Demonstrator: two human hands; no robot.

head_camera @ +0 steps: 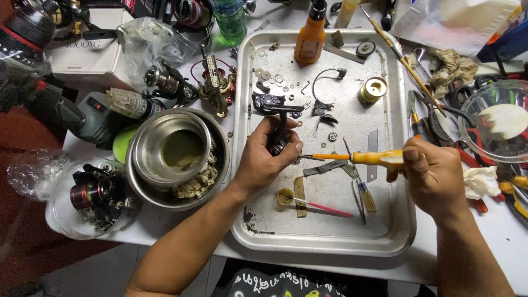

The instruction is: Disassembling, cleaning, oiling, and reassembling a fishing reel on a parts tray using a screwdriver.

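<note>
Black reel body (278, 129): a dark fishing-reel part with an arm sticking up away from the person, held over the middle of the metal tray (396, 220). Lower part hidden inside the grip.

Left hand (267, 157): closed around the reel body, fingers curled over its near side, thumb on the left flank. Forearm comes in from the lower left across the tray's near edge.

Screwdriver (357, 158): yellow handle, thin metal shaft, lying level and pointing left. Its tip meets the reel body just by the left fingertips.

Right hand (432, 173): closed on the screwdriver's handle, thumb and forefinger pinched at the handle's near end, the other fingers folded under.

On the tray, loose: small washers and rings toward the far left corner; a bent wire bail and dark small parts at the centre; a brass-coloured spool (373, 89) to the right; an orange bottle with a black cap (310, 34) standing at the far edge; flat metal blades and a pink-handled brush (322, 206) near the person, the brush head resting in a small yellow cap.

Left of the tray, on the white table (495, 231): two nested steel bowls (179, 159), the inner one holding greenish liquid, a cloth wad between them. Further left, a clear dish with a black-and-red reel (91, 192).

Right of the tray: pliers with red and yellow handles, crumpled rags, a clear bowl (498, 118).
</note>
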